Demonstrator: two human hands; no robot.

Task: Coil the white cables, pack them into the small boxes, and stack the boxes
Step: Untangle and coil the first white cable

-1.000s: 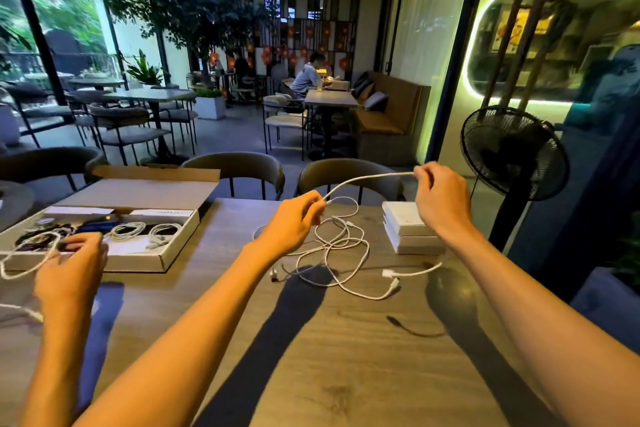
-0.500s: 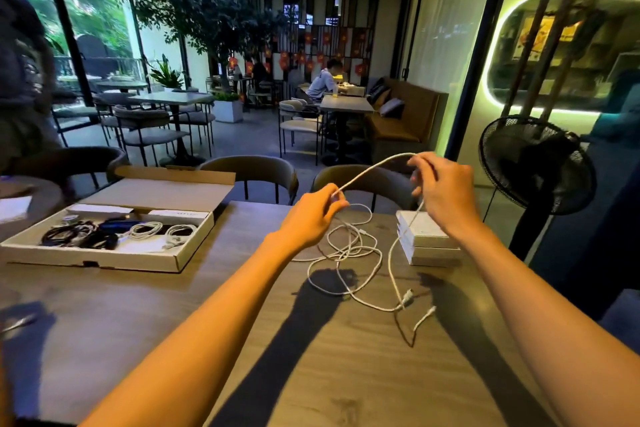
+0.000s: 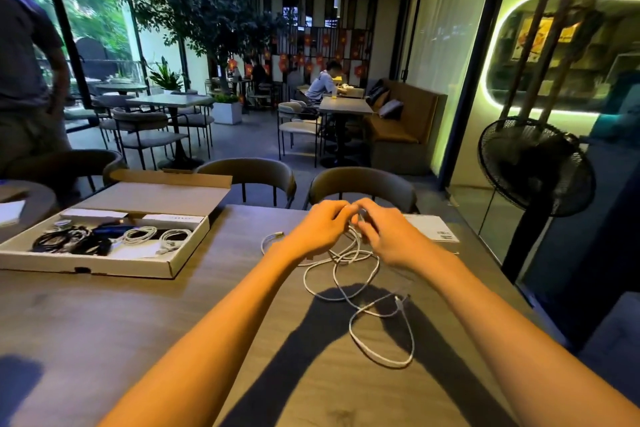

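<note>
White cable (image 3: 360, 274) lies loose on the wooden table (image 3: 104, 322), one end up between our hands. Head view only: left hand (image 3: 320, 224) and right hand (image 3: 384, 236) meet, fingers curled, pinching the cable near its end. Small boxes (image 3: 433, 227) sit just behind the right hand. We judge coiling is just starting; next move calls for winding even loops.

Over the brown wooden table (image 3: 104, 322), the left hand (image 3: 320, 227) and right hand (image 3: 384, 236) meet, fingers curled, pinching a tangled white cable (image 3: 356, 284). A flat open cardboard box (image 3: 166, 263) of coiled cables sits far left.
</note>
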